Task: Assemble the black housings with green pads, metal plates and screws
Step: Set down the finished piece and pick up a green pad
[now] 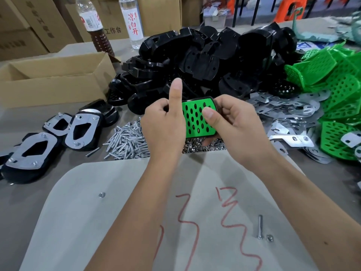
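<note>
Both hands hold one black housing with a perforated green pad (pixel 197 118) set in its face, raised above the screw pile. My left hand (pixel 164 126) grips its left edge, thumb sticking straight up. My right hand (pixel 232 124) grips the right edge, its thumb pressing on the pad. Behind lies a big heap of black housings (pixel 195 59). Loose green pads (pixel 336 90) are piled at the right, metal plates (pixel 283 110) beside them, and screws (pixel 127 141) in front of my left hand. Three finished housings with metal plates (pixel 80 132) lie at the left.
An open cardboard box (pixel 54 79) stands at the back left, two bottles (pixel 132 22) behind it. A pale board with red marks (pixel 136 212) lies under my forearms, with a loose screw (pixel 259 227) and nuts on it.
</note>
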Demonstrator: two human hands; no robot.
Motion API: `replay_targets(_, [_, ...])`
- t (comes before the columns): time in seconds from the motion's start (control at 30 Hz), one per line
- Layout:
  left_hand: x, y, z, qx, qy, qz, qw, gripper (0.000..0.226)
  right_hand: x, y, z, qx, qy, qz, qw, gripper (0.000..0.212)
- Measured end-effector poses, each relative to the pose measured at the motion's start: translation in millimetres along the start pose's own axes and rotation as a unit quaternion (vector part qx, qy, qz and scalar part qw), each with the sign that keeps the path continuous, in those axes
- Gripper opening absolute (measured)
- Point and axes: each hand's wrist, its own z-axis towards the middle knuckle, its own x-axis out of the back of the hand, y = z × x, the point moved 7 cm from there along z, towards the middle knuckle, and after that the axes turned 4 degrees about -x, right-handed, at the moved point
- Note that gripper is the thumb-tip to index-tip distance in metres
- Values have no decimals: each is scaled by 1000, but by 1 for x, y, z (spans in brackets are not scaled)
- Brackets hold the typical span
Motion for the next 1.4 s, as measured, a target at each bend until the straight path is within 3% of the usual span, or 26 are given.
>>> replay_targets(0.1, [-1,1,-1,-8,24,33,999,71,-4,4,-2,-24,20,-5,999,22])
replay_targets(0.17, [-3,5,-7,-23,49,55,997,74,-4,5,-3,-33,77,-32,996,27])
replay_targets(0.3, [-12,13,-16,-68,36,37,996,72,4,0,-7,-23,179,-158,971,58])
replay_targets(0.37, [-17,13,-13,-71,-17,-1,997,69,8,-5,-9,-5,200,-197,960,62])
replay_targets(0.47, [-31,9,-10,-49,-160,-76,983,65,21,-8,-8,0,239,-193,952,64])
replay_targets(0.6, [-39,-1,-13,26,-349,-155,924,39,42,4,-6,-46,275,-93,956,75])
replay_targets(0.7, [-38,-2,-15,62,-397,-184,897,38,43,5,-5,-50,263,-79,960,76])
replay_targets(0.83, [-37,-2,-16,76,-390,-208,894,17,40,1,-1,-31,236,-82,968,76])
replay_targets(1.0, [-32,-1,-13,61,-396,-203,894,43,36,0,1,-13,206,-96,974,78])
replay_targets(1.27, [-37,-1,-20,86,-417,-245,871,32,37,4,4,-16,165,-26,986,71])
replay_targets(1.4, [-38,1,-20,66,-366,-220,902,14,39,1,4,-7,180,-77,981,68])
